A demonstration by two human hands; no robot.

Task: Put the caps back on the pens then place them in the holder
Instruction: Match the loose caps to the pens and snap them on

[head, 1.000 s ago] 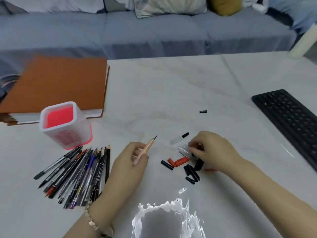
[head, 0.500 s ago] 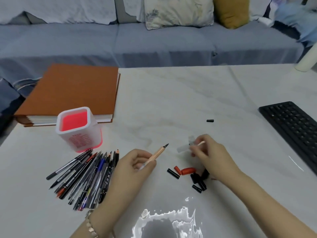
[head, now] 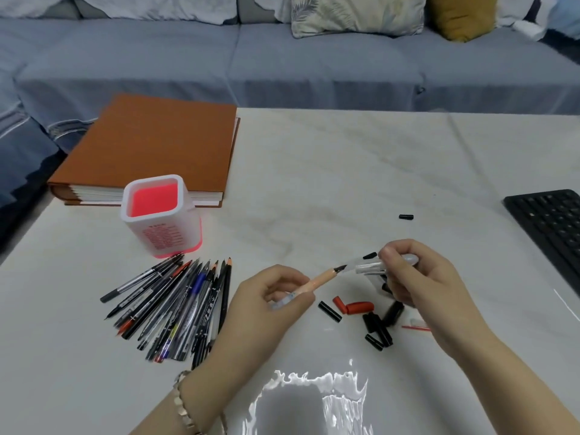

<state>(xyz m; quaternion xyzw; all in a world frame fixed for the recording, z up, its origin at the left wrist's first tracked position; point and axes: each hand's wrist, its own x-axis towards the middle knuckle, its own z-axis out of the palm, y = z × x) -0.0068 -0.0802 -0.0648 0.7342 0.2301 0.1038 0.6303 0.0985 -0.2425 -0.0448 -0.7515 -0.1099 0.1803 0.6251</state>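
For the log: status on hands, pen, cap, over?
Left hand grips peach pen. Right hand pinches clear cap at pen tip. Holder empty, nothing blocking.

Lifted off the loose caps (head: 376, 321) on the table (head: 345, 167), down among them a second ago; now up above the pile, pinching a clear cap (head: 367, 266) in the right hand (head: 417, 277). Swung the peach pen (head: 317, 282) in the left hand (head: 266, 306) over toward the right. Closed the gap seen half a second ago, bringing the dark pen tip to the cap's mouth.
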